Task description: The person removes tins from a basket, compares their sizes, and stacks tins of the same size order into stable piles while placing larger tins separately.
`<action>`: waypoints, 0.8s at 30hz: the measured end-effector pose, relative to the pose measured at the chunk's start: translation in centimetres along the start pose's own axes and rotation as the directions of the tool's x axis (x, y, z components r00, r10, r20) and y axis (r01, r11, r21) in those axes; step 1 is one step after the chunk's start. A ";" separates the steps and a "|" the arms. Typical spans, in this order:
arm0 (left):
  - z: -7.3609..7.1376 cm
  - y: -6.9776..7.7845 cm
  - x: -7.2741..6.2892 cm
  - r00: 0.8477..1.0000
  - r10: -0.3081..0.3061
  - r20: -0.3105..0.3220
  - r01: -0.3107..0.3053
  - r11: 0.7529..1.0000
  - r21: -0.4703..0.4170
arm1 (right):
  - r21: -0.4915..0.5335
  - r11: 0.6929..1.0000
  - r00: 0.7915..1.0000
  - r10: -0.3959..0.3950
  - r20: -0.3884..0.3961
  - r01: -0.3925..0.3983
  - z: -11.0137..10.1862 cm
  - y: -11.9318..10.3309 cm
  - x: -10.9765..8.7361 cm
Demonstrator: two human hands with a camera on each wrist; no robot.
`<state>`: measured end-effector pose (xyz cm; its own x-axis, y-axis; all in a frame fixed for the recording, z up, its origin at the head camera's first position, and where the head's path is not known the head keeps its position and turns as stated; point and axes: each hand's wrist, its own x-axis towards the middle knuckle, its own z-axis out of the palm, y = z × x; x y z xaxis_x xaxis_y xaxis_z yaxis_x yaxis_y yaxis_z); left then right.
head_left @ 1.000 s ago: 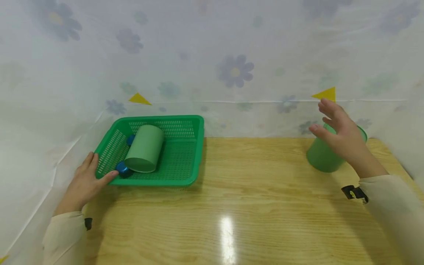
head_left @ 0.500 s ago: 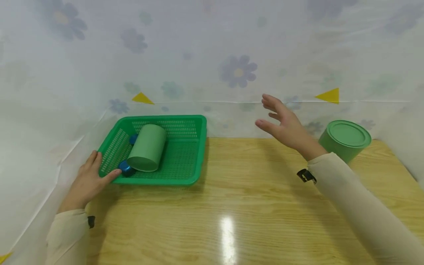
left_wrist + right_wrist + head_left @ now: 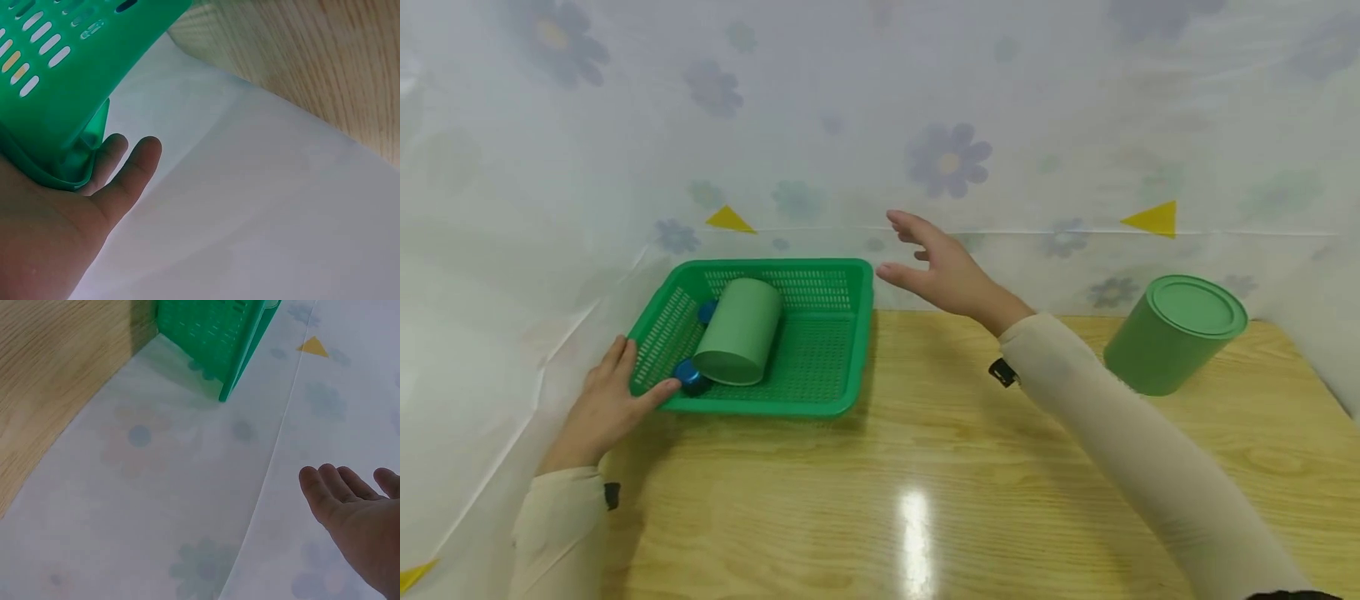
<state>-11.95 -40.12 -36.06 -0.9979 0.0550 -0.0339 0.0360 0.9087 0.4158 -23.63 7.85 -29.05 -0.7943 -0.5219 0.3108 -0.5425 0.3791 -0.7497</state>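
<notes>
In the head view, the left hand (image 3: 601, 410) rested at the near-left corner of the green basket (image 3: 790, 408), fingers spread along the rim, touching it without curling round it. Inside the basket a green canister (image 3: 742, 329) lay on its side, with blue patches (image 3: 691, 377) showing at two spots beside it. The right hand (image 3: 953, 273) hung in the air near the basket's right side — fingers loosely extended, holding nothing. A second canister (image 3: 1176, 337) stood on the desk (image 3: 805, 500) at far right. In the left wrist view, two fingers (image 3: 134, 175) reached past the rim; in the right wrist view, the right fingers (image 3: 319, 495) were relaxed, apart from the basket.
</notes>
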 end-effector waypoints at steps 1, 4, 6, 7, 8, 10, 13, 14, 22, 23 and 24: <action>0.0 -0.1 -0.1 1.000 0.003 -0.005 -0.003 1.000 0.002 | -0.002 1.000 1.000 -0.004 0.011 0.004 0.6 -0.3 0.6; -0.1 -0.2 -0.4 1.000 0.012 -0.017 -0.011 1.000 0.011 | -0.023 1.000 0.999 -0.012 0.049 0.013 2.4 -1.5 2.4; 0.0 -0.3 -0.3 1.000 0.017 -0.016 -0.017 1.000 0.012 | -0.041 0.999 0.997 -0.017 0.071 0.020 3.3 -2.3 3.4; 0.1 -0.2 -0.2 1.000 0.020 -0.012 -0.019 1.000 0.008 | -0.046 0.999 0.997 -0.018 0.079 0.021 3.6 -2.8 3.9; 0.1 -0.1 0.0 1.000 0.022 -0.008 -0.022 1.000 0.004 | -0.055 0.998 0.996 -0.014 0.087 0.019 3.9 -3.2 4.4; 0.3 0.1 0.2 1.000 0.021 -0.003 -0.021 1.000 -0.004 | -0.053 0.999 0.995 -0.005 0.101 0.011 4.5 -4.1 5.4; 0.3 0.3 0.4 1.000 0.012 -0.007 -0.012 1.000 -0.011 | -0.036 0.999 0.991 -0.001 0.130 0.006 5.7 -5.4 7.1; 0.2 0.4 0.4 1.000 0.010 -0.010 -0.010 1.000 -0.011 | -0.027 1.000 0.990 -0.004 0.139 0.008 6.1 -5.7 7.8; 0.1 1.0 0.7 1.000 -0.002 -0.029 0.002 1.000 -0.017 | 0.092 0.996 0.988 0.002 0.152 -0.016 11.0 -6.0 11.5; 0.2 1.0 0.7 1.000 -0.004 -0.023 0.004 1.000 -0.017 | 0.102 0.994 0.988 0.010 0.156 -0.026 11.7 -5.9 11.5; 0.3 1.1 0.7 1.000 -0.008 -0.018 0.007 1.000 -0.019 | 0.110 0.993 0.987 0.015 0.158 -0.032 12.3 -5.7 11.5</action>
<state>-12.60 -38.99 -35.89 -0.9990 0.0406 -0.0212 0.0274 0.9011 0.4328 -26.33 -9.71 -28.38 -0.7490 -0.6305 0.2034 -0.4832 0.3098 -0.8189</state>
